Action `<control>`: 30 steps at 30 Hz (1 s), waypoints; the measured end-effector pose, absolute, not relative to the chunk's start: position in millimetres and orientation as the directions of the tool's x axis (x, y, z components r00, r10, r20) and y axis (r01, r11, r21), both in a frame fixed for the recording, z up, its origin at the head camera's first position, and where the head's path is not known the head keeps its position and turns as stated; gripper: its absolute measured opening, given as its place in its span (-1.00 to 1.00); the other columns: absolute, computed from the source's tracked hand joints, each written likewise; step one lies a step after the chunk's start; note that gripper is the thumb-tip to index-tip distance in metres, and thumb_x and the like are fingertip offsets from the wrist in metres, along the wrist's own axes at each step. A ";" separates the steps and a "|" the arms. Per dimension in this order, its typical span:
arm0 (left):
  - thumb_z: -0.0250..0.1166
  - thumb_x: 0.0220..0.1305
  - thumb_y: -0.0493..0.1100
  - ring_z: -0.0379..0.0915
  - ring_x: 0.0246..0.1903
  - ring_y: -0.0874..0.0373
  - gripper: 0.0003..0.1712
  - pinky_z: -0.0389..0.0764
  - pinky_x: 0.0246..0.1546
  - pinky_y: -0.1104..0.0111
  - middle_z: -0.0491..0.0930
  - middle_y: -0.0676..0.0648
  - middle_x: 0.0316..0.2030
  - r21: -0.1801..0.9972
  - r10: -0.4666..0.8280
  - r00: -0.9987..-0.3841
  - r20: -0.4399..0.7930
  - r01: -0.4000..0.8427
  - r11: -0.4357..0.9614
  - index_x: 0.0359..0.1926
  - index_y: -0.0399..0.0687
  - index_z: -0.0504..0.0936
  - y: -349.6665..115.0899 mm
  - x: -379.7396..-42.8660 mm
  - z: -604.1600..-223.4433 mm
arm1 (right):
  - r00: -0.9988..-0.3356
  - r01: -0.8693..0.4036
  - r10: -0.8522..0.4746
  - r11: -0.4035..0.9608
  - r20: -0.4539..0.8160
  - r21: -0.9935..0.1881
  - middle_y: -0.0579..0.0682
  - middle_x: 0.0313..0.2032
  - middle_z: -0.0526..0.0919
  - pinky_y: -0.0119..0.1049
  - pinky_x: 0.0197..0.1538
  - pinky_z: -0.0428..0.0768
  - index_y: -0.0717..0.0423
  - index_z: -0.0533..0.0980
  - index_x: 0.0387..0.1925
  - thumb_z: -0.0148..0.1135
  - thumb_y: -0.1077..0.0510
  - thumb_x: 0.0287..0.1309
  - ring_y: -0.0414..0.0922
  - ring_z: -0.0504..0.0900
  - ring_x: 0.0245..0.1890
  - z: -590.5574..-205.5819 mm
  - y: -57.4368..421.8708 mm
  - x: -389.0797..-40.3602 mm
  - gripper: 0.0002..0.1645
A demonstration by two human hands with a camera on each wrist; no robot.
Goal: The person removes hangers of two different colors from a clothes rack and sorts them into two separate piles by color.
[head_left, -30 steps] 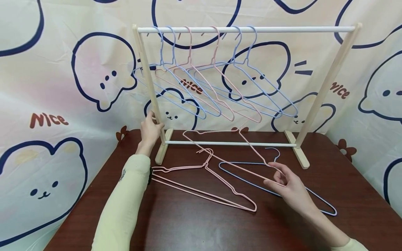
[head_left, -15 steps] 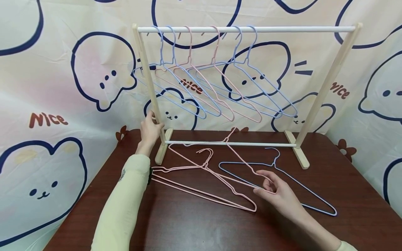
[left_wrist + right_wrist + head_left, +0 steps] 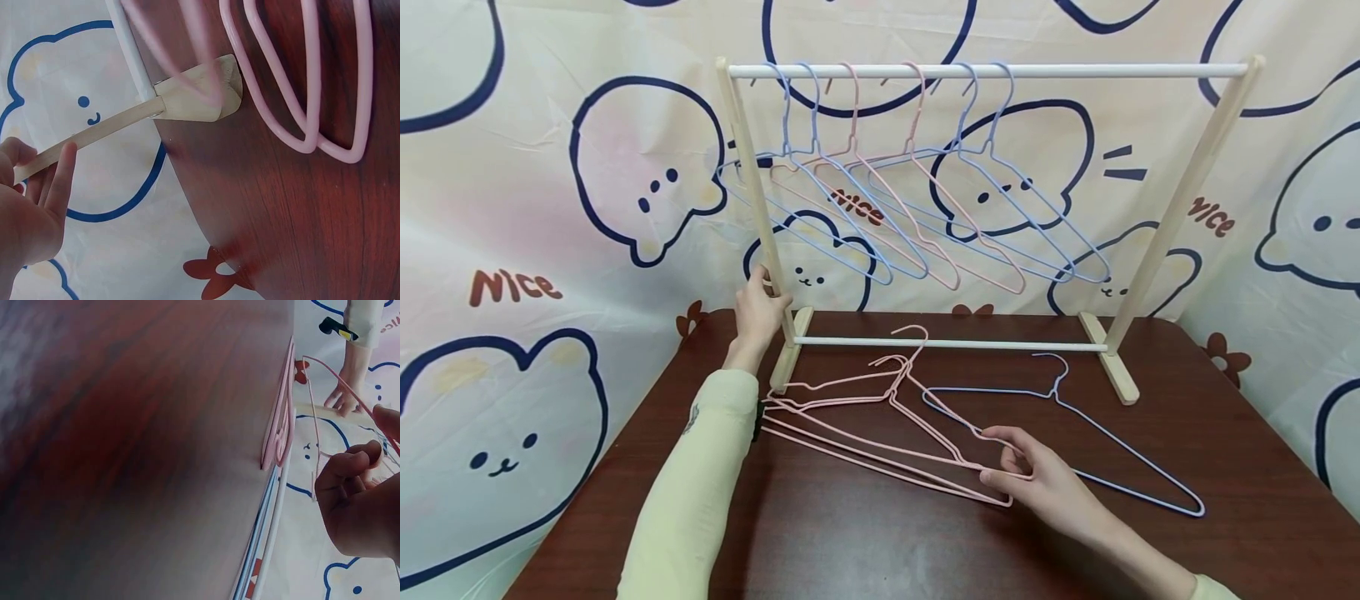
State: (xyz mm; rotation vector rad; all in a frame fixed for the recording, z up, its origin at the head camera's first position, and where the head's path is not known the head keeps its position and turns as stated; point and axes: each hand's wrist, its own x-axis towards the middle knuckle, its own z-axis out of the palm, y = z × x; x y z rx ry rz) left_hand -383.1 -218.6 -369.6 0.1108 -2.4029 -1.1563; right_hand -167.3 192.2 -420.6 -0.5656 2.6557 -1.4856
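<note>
My left hand [image 3: 758,312] grips the lower part of the left wooden post [image 3: 755,187] of a small clothes rack; the left wrist view also shows fingers around this post [image 3: 103,129]. With thumb and fingers, my right hand [image 3: 1048,482] pinches the right end of a pink clothes hanger [image 3: 927,337]. This hanger is tilted over two pink hangers [image 3: 927,427] that lie overlapped on the table, its hook pointing toward the rack. To the right, a blue hanger [image 3: 1120,442] lies flat, partly hidden behind my right hand and the held hanger.
Several blue and pink hangers hang from the rack's white top bar [image 3: 1112,71], mostly on its left half. A white lower bar [image 3: 1000,343] joins the wooden feet [image 3: 1120,379] on the dark brown table [image 3: 850,550]. Behind stands a cartoon-printed cloth [image 3: 625,350].
My right hand has moved left and toward me, bringing the pink hanger down from before the rack to over the two lying ones. My left hand stays on the post.
</note>
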 end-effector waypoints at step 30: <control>0.23 0.28 -0.28 0.66 -0.13 -0.26 -0.69 0.72 -0.18 -0.04 0.66 -0.37 -0.07 0.757 -0.260 -0.891 0.371 0.129 0.640 0.00 -0.18 0.38 -218.8 -384.3 -370.8 | -0.872 -0.450 -0.478 0.705 0.102 -0.548 -0.05 0.05 0.51 -0.24 0.01 0.55 0.10 0.39 0.31 0.26 -0.10 0.29 -0.15 0.46 0.02 -421.8 199.2 -162.7 -0.33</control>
